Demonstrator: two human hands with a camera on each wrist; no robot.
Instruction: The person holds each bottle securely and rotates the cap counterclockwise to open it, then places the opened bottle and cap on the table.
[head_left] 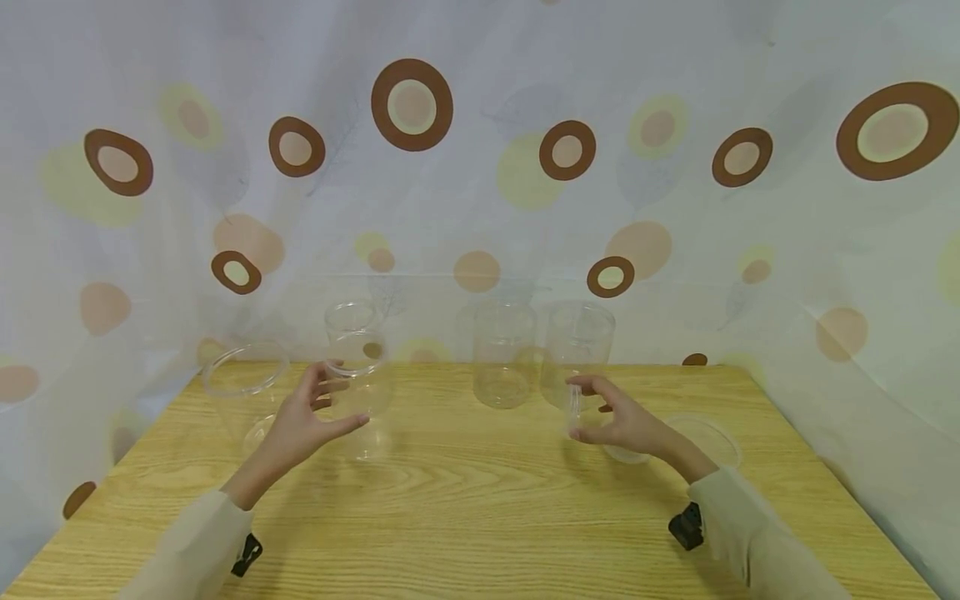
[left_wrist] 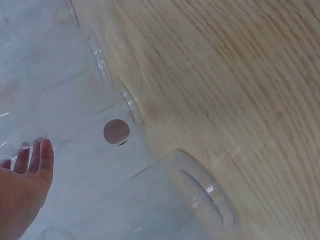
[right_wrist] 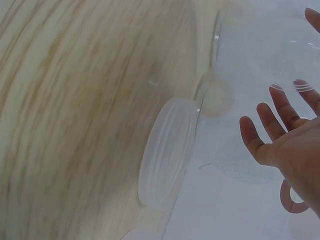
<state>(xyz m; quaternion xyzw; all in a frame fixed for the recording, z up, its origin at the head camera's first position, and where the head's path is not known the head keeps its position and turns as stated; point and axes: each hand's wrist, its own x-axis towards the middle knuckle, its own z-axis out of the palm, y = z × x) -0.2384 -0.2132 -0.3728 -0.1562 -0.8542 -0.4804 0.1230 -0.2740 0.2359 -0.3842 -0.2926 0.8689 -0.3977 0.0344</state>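
Nearest the camera, at the bottom edge of the head view, lie 2 pale sleeves: the left sleeve (head_left: 187,546) and the right sleeve (head_left: 768,537), with a small black device (head_left: 686,527) showing under the right cuff and another black device (head_left: 246,556) under the left. Both reach over a wood-grain tabletop (head_left: 465,525). The left hand (head_left: 309,414) curves about a clear jar (head_left: 365,393) left of centre, its fingers at the far-left side near the rim and its thumb across the near side; the jar stands upright, and whether its base touches the wood is hard to tell. The right hand (head_left: 618,421) pinches a small clear lid (head_left: 574,407), thumb below and fingertips above, so that the lid stands on edge above the tabletop. Left of the left hand is a wide clear container (head_left: 242,400); just behind the gripped jar is another jar (head_left: 349,321). At the back, a centre jar (head_left: 504,358) stands next to a right-hand jar (head_left: 579,346), the latter behind the pinched lid. Beside the right forearm lies a large clear lid (head_left: 705,437), and a translucent lid (right_wrist: 167,152) rests below the right hand. A sheet (head_left: 480,208) printed with circles hangs behind.
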